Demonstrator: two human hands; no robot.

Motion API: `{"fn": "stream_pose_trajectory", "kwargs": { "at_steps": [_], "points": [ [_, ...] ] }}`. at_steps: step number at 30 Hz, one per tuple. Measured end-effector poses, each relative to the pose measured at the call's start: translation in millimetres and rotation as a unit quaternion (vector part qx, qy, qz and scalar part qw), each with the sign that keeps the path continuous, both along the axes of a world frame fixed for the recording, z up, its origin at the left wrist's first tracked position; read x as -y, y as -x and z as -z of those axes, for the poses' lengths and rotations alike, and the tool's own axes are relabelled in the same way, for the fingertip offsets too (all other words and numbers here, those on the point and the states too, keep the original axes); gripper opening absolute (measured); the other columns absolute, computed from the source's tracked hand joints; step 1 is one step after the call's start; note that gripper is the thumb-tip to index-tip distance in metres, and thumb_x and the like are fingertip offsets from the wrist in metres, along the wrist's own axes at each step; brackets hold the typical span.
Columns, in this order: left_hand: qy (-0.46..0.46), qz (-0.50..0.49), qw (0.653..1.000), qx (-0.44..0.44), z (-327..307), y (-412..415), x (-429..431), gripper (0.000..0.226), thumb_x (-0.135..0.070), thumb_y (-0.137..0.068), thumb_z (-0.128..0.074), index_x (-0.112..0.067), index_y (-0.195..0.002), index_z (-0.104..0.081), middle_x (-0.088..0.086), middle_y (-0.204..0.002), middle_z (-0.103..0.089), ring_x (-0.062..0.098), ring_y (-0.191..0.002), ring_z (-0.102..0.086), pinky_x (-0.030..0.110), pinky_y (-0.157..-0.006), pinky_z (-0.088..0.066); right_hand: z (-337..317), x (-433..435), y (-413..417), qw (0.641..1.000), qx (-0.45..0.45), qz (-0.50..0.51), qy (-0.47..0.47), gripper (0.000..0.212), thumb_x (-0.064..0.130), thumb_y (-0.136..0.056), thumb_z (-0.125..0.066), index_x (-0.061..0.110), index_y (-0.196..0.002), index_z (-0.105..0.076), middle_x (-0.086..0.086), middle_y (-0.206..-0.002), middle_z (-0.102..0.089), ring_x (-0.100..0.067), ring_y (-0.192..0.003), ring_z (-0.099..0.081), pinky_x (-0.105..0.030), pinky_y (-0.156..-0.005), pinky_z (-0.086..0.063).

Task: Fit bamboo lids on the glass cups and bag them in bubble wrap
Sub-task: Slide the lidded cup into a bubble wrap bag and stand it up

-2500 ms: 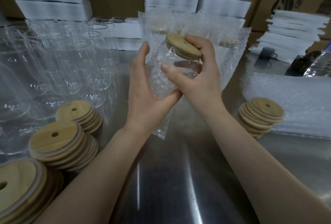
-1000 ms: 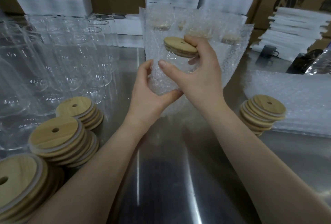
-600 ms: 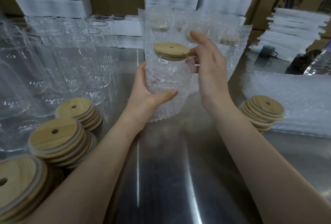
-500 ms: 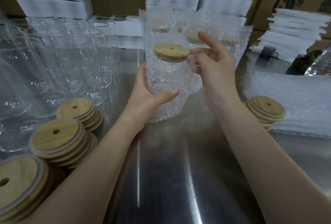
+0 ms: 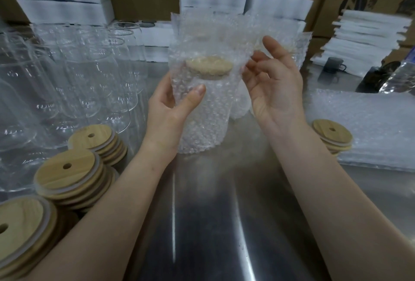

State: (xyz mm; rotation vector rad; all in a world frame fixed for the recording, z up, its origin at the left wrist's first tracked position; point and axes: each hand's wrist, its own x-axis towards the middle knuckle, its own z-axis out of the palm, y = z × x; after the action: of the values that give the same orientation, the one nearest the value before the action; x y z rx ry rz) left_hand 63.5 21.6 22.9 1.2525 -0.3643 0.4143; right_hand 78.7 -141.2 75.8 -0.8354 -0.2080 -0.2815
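Observation:
A glass cup with a bamboo lid (image 5: pixel 208 68) stands inside a bubble wrap bag (image 5: pixel 202 121), held just above the steel table (image 5: pixel 213 213). The lid shows blurred through the wrap, and the bag's open top rises above it. My left hand (image 5: pixel 170 110) grips the bagged cup around its middle, thumb in front. My right hand (image 5: pixel 274 92) is beside the bag's upper right edge, fingers apart, fingertips touching the wrap. Bare glass cups (image 5: pixel 89 78) crowd the left side.
Stacks of bamboo lids sit at the near left (image 5: pixel 74 173) and by my right wrist (image 5: pixel 332 134). Flat bubble wrap bags (image 5: pixel 370 128) lie at right. Bagged cups (image 5: pixel 280 33) stand behind; white boxes (image 5: pixel 213 0), cartons and a dark mug (image 5: pixel 332 67) line the back.
The lidded cup has slid down into the bag, so the wrap now covers the lid. My right hand let go of the lid and drew back to the bag's right edge.

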Motion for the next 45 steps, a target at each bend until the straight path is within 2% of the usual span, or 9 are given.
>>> {"fn": "stream_pose_trajectory", "kwargs": {
  "at_steps": [3, 8, 15, 19, 23, 26, 31, 38, 45],
  "points": [
    [0.005, -0.005, 1.0, -0.004, 1, 0, 0, 0.024, -0.017, -0.087, -0.068, -0.02, -0.11, -0.066, -0.007, -0.104, -0.073, 0.021, -0.111, -0.066, 0.039, -0.098, -0.051, 2, 1, -3, 0.992, -0.013, -0.003, 0.125, 0.045, -0.01, -0.089, -0.041, 0.019, -0.119, -0.06, -0.01, -0.116, -0.061, -0.022, -0.102, -0.061, -0.033, -0.086, -0.051],
    [0.038, -0.001, 0.999, -0.02, -5, 3, 2, 0.026, -0.016, -0.086, -0.063, -0.018, -0.111, -0.066, 0.001, -0.109, -0.071, 0.025, -0.116, -0.063, 0.049, -0.108, -0.044, 7, -8, -3, 0.967, 0.02, -0.001, 0.255, 0.028, 0.005, -0.096, -0.052, 0.007, -0.121, -0.064, -0.002, -0.103, -0.07, -0.011, -0.088, -0.064, -0.025, -0.069, -0.049],
    [0.09, -0.014, 0.996, -0.009, -18, 5, 2, 0.049, -0.014, -0.088, -0.063, 0.004, -0.132, -0.053, 0.019, -0.129, -0.061, 0.033, -0.125, -0.057, 0.041, -0.107, -0.046, 9, -8, -2, 0.971, 0.033, 0.062, 0.228, 0.01, 0.006, -0.09, -0.066, 0.012, -0.092, -0.073, 0.003, -0.079, -0.07, -0.012, -0.066, -0.054, -0.024, -0.057, -0.044],
    [0.085, -0.072, 0.994, 0.012, -27, 8, -1, 0.015, -0.002, -0.091, -0.063, -0.006, -0.105, -0.066, 0.001, -0.096, -0.07, 0.018, -0.098, -0.064, 0.036, -0.095, -0.051, 7, -8, 1, 0.972, 0.054, 0.069, 0.217, 0.009, 0.003, -0.091, -0.064, 0.011, -0.092, -0.07, 0.007, -0.068, -0.068, -0.008, -0.053, -0.052, -0.021, -0.05, -0.042],
    [0.03, -0.149, 0.988, 0.041, -34, 9, -8, 0.02, -0.002, -0.088, -0.067, -0.021, -0.084, -0.066, -0.007, -0.083, -0.068, 0.004, -0.078, -0.062, 0.02, -0.072, -0.047, 4, -9, 4, 0.967, 0.08, 0.084, 0.228, 0.018, 0.001, -0.093, -0.061, 0.016, -0.097, -0.069, 0.007, -0.07, -0.068, -0.009, -0.058, -0.055, -0.023, -0.053, -0.047],
    [0.022, -0.17, 0.984, 0.053, -34, 8, -11, 0.02, -0.002, -0.087, -0.066, -0.022, -0.083, -0.064, -0.002, -0.085, -0.066, 0.012, -0.079, -0.059, 0.026, -0.071, -0.047, 4, -9, 6, 0.964, 0.099, 0.075, 0.235, 0.023, -0.001, -0.094, -0.057, 0.017, -0.101, -0.07, 0.0, -0.075, -0.067, -0.011, -0.058, -0.054, -0.023, -0.051, -0.046],
    [0.034, -0.134, 0.99, 0.027, -30, 3, -14, 0.03, 0.003, -0.093, -0.058, -0.024, -0.095, -0.071, -0.003, -0.085, -0.063, 0.014, -0.075, -0.053, 0.022, -0.065, -0.046, 6, -8, 5, 0.971, 0.081, 0.051, 0.218, 0.031, -0.006, -0.095, -0.051, 0.016, -0.089, -0.072, -0.004, -0.072, -0.064, -0.013, -0.056, -0.053, -0.028, -0.054, -0.047],
    [0.136, -0.032, 0.99, -0.027, -23, 1, -12, 0.049, 0.015, -0.091, -0.047, -0.02, -0.068, -0.072, -0.001, -0.073, -0.064, 0.011, -0.069, -0.054, 0.023, -0.068, -0.041, 10, -10, 1, 0.989, 0.021, 0.02, 0.142, 0.041, -0.015, -0.09, -0.043, 0.012, -0.068, -0.064, 0.001, -0.062, -0.064, -0.011, -0.054, -0.05, -0.02, -0.049, -0.044],
    [0.161, 0.007, 0.985, -0.063, -17, -1, -11, 0.041, 0.006, -0.091, -0.047, -0.02, -0.074, -0.072, -0.001, -0.077, -0.067, 0.011, -0.069, -0.059, 0.021, -0.066, -0.044, 17, -12, -2, 0.974, 0.021, 0.067, 0.214, 0.035, -0.012, -0.09, -0.048, 0.01, -0.073, -0.069, 0.005, -0.061, -0.062, -0.008, -0.055, -0.051, -0.018, -0.054, -0.044]
  ]
}}
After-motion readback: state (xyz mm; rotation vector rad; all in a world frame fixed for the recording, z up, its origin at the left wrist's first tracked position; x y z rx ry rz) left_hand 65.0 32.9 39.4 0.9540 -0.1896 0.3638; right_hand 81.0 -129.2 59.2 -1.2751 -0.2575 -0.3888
